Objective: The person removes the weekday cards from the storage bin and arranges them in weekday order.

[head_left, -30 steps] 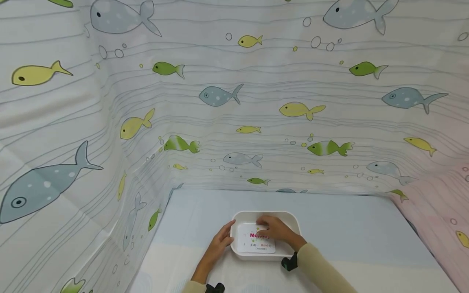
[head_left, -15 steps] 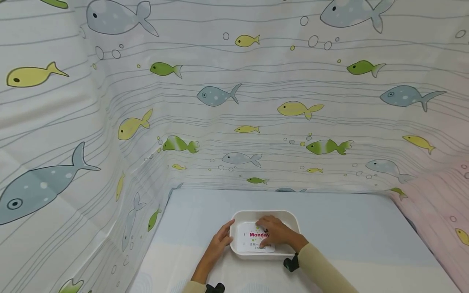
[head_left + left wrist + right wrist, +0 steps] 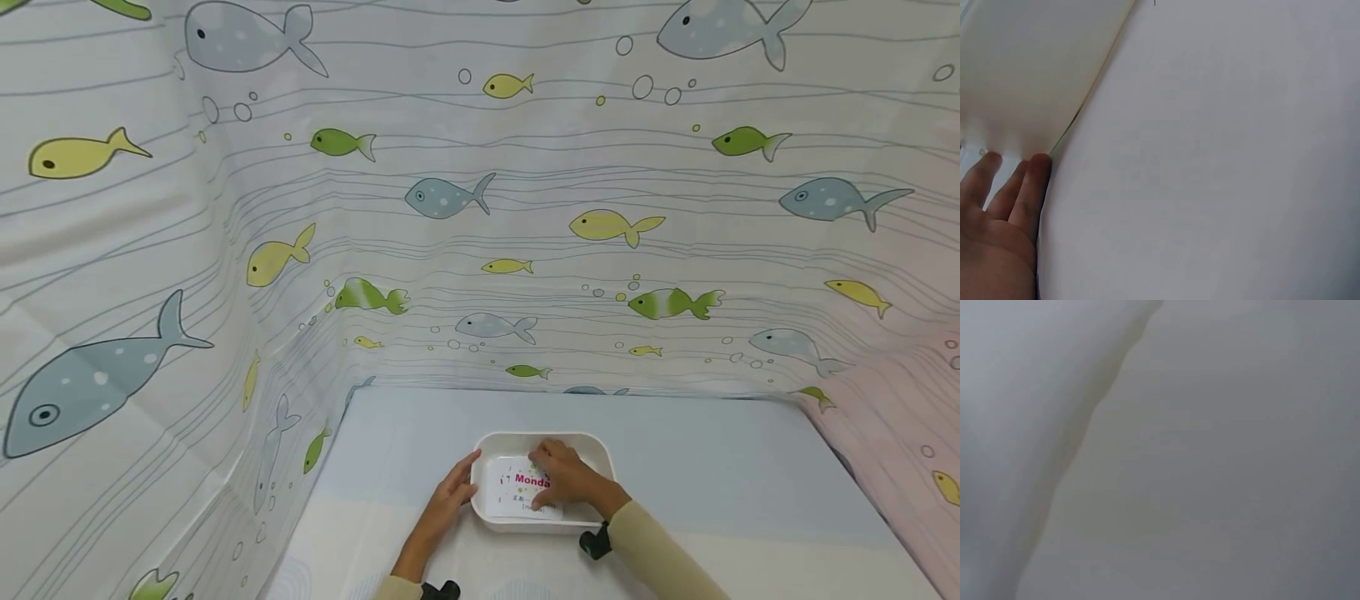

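Observation:
In the head view a white plastic tray (image 3: 588, 521) stands on the table, with white cards in it. The top card (image 3: 510, 502) reads "Monday" in pink over smaller Chinese text. My right hand (image 3: 568, 477) reaches over the card from the right, fingertips at its far edge and thumb at its near edge, gripping it across its width. Its palm hides the card's right part. My left hand (image 3: 448, 492) rests against the tray's left end; in the left wrist view its straight fingers (image 3: 1034, 187) touch the tray's outer wall.
A pale blue and white cloth (image 3: 720, 500) covers the table. Fish-printed fabric (image 3: 570, 167) hangs behind it and on both sides. The right wrist view holds only a blurred pale surface (image 3: 1210, 456) with a darker slanting band.
My right thumb has come down to the card's near edge. The Monday card has shifted slightly right, baring more small print of a card under its left edge. The left hand stays put.

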A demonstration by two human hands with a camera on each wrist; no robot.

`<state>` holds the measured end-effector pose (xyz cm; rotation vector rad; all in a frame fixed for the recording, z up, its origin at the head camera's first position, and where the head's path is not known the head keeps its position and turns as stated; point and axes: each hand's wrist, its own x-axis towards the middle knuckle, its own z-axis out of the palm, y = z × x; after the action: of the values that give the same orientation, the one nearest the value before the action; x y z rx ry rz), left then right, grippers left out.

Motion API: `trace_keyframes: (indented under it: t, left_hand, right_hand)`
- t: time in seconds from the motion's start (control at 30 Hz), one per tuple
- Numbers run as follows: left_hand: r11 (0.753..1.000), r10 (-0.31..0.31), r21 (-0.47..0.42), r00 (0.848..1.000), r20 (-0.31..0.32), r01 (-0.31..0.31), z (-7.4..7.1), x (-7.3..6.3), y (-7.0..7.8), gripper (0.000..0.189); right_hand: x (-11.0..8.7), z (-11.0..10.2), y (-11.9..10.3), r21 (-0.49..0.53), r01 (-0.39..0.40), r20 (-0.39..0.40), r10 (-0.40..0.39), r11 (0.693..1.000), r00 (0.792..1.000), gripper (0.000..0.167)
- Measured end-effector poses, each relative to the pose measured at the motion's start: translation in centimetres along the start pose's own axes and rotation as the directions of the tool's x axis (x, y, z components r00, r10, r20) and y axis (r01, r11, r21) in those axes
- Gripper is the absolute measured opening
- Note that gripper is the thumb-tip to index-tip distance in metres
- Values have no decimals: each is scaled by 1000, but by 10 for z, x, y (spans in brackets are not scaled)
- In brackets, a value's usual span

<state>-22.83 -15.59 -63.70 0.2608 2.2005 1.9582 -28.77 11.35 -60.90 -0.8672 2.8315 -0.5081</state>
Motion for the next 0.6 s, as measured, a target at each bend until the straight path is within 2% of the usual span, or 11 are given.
trace_keyframes:
  t: [0.2, 0.47, 0.6]
  left_hand:
    - [1000, 0, 0, 1000, 0, 0, 0, 1, 0, 55]
    - [1000, 13, -9, 1000, 7, -13, 0, 1, -2, 55]
    - [1000, 16, -14, 1000, 8, -16, 0, 1, -3, 55]
  right_hand:
    - [1, 0, 0, -21, 11, -6, -11, 1000, 1000, 86]
    - [0, -4, -4, 30, 38, -34, -37, 999, 999, 82]
    - [0, -4, -8, 106, -25, 4, 24, 994, 1000, 78]
